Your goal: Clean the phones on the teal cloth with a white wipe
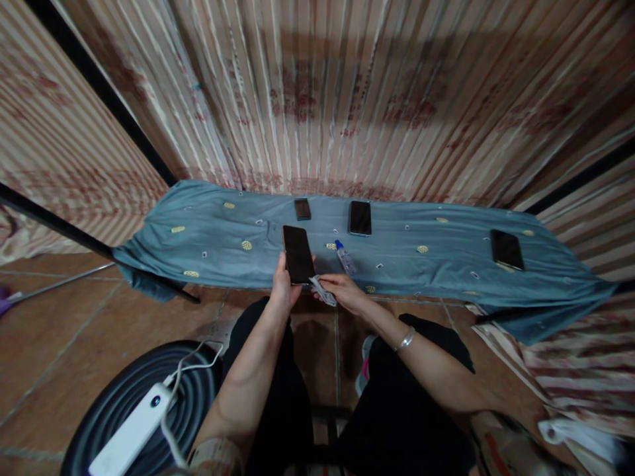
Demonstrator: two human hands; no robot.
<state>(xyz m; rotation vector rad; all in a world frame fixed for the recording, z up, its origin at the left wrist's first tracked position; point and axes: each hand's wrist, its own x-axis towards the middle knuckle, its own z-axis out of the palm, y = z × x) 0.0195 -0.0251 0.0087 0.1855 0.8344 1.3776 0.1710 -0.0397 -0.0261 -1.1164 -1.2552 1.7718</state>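
Note:
My left hand (282, 285) is closed around the lower part of a dark smartphone (298, 255), which is tilted with its black screen facing up. In my right hand (342, 291) a small grey cloth (323, 291) is pinched, touching the phone's lower right corner. Just beyond that hand, a clear spray bottle with a blue cap (345, 258) lies on the blue patterned cloth cover (258, 264). Farther back rest a small dark rectangular device (302, 209) and a second smartphone (360, 218). Another dark phone (507, 250) lies toward the right end.
Striped curtains (317, 99) hang behind the covered surface, with black poles (114, 106) at the sides. A round black ribbed stool top (114, 383) at lower left carries a white power bank (131, 430) with a white cable. Brown floor tiles (59, 344) lie below.

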